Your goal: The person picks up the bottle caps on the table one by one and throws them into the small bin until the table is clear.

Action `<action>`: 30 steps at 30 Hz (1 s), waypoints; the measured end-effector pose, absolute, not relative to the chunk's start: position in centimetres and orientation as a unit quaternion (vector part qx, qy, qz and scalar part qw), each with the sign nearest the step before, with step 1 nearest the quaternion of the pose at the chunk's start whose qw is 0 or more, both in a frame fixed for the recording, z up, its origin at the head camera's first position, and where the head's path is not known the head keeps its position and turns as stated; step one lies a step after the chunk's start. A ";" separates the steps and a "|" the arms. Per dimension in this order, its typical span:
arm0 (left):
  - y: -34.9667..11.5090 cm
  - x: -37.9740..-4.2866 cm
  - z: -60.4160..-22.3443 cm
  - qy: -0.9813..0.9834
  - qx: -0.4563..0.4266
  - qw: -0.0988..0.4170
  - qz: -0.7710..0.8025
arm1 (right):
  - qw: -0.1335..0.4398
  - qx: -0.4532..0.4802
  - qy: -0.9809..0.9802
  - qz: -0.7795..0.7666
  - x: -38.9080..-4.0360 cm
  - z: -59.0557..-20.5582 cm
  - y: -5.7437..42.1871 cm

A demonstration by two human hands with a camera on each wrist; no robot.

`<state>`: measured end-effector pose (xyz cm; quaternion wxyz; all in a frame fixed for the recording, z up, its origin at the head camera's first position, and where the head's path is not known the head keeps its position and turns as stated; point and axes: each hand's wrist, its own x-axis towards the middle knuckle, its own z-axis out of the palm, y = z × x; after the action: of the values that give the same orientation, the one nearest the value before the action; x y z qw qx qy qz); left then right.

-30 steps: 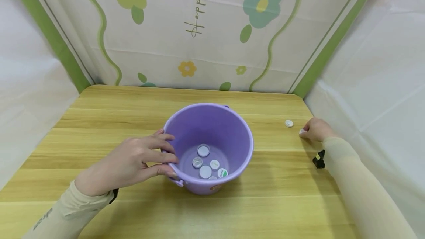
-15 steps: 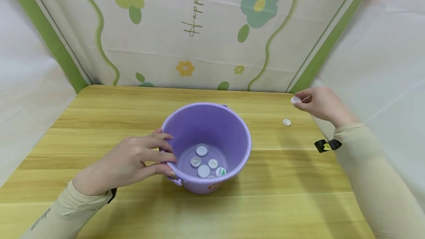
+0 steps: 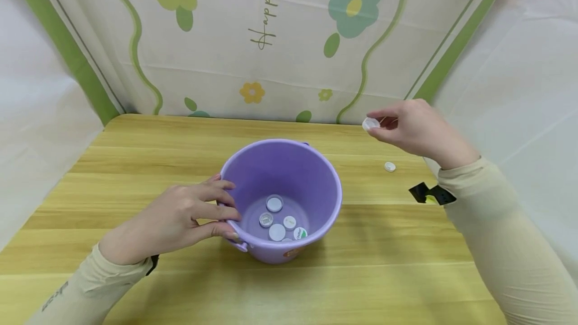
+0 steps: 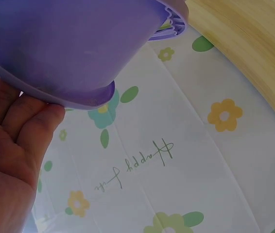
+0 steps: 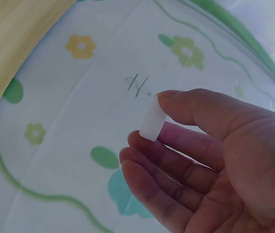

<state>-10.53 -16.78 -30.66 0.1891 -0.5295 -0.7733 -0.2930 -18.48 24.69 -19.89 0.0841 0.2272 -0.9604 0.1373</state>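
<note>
A purple bucket (image 3: 328, 177) stands upright on the wooden table, with several round white and clear caps, such as a white cap (image 3: 277, 232), on its bottom. My left hand (image 3: 178, 219) grips the bucket's left rim, fingers curled over the edge; the left wrist view shows the bucket's outer wall (image 4: 74, 48) above the fingers. Raised above the table's back right, my right hand (image 3: 417, 129) pinches a white bottle cap (image 3: 371, 124) between thumb and fingers. In the right wrist view this cap (image 5: 153, 120) appears edge-on. Another white cap (image 3: 390, 166) lies on the table below the right hand.
The wooden table (image 3: 149, 164) reaches back to a white floral curtain (image 3: 217, 54). White sheets hang at both sides, the right sheet (image 3: 533, 89) close to the right arm. A handle joint (image 3: 243, 247) sticks out from the bucket's front left.
My right hand has lifted the white cap off the table at the right, then moved left with it toward the bucket. The left hand keeps its grip on the rim.
</note>
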 end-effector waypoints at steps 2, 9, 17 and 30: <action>-16.8 -10.5 -30.7 -0.773 -0.530 0.190 -0.293 | 0.089 0.245 -0.955 0.145 -18.3 -19.7 23.7; -16.8 -10.5 -30.7 -0.775 -0.530 0.186 -0.290 | 0.093 0.290 -0.943 0.138 -17.6 -19.2 20.8; -16.8 -10.4 -30.8 -0.777 -0.527 0.181 -0.293 | 0.100 0.336 -0.929 0.121 -17.7 -19.5 18.4; -16.8 -10.5 -30.9 -0.770 -0.530 0.194 -0.298 | 0.056 0.385 -0.915 0.107 -17.6 -20.0 15.5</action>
<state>-10.52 -16.79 -30.86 0.1935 -0.5303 -0.7698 -0.2978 -17.63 15.51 -20.04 0.0559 0.3855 -0.9148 0.1072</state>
